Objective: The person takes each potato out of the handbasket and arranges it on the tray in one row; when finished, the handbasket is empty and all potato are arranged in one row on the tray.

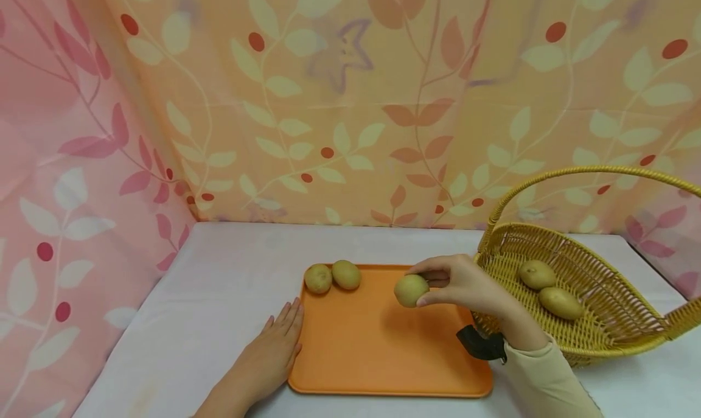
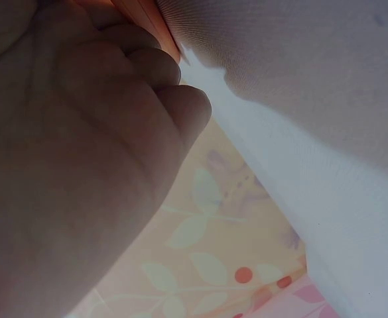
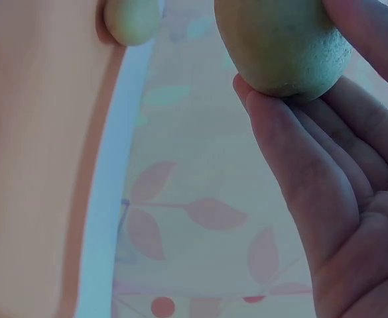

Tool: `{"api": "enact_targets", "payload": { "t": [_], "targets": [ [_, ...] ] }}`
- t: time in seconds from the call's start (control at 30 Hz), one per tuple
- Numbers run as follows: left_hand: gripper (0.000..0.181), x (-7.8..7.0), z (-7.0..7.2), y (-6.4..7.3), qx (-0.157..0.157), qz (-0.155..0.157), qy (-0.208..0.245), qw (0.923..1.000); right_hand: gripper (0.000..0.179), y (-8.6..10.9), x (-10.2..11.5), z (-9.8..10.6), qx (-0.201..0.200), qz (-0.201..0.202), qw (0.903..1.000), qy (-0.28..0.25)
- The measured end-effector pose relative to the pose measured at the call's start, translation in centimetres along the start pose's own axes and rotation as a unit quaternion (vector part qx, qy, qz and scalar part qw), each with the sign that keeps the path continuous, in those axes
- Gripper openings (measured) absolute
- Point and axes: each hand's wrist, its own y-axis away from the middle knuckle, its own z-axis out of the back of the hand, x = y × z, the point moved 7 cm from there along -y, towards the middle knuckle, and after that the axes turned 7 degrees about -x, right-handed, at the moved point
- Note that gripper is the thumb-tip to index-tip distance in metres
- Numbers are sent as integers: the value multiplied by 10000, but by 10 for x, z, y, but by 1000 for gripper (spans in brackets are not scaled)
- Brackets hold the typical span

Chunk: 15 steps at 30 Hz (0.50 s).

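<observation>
Table [image 1: 230, 272]: whitish top, faint yellowish patch [image 1: 143, 397] at near left. Two items sit directly on it. Tray [image 1: 350, 348]: orange, rectangular, raised rim, lies flat around mid-table toward the near side, long sides running left-right. Basket [image 1: 619, 350]: yellow wicker, upright, on the right, arched handle up. Basket's left end overlaps tray's right edge in the head view; can't tell if they touch. Surface runs past tray on the left and far sides.
</observation>
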Motion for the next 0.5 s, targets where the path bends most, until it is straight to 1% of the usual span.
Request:
{"api": "enact_targets", "payload": {
  "t": [0.13,0.37,0.5],
  "targets": [
    [57,0,0,0,53,14,-21,10000,44,-7,-4,-7,27,72,9999,-124],
    [57,1,0,0,30,9,-44,10000,46,-24,-17,-18,-78,-234,9995,-215],
    [56,1,0,0,9,10,-48,10000,44,-34,-28,-23,-140,-344,9991,-214]
  ]
}}
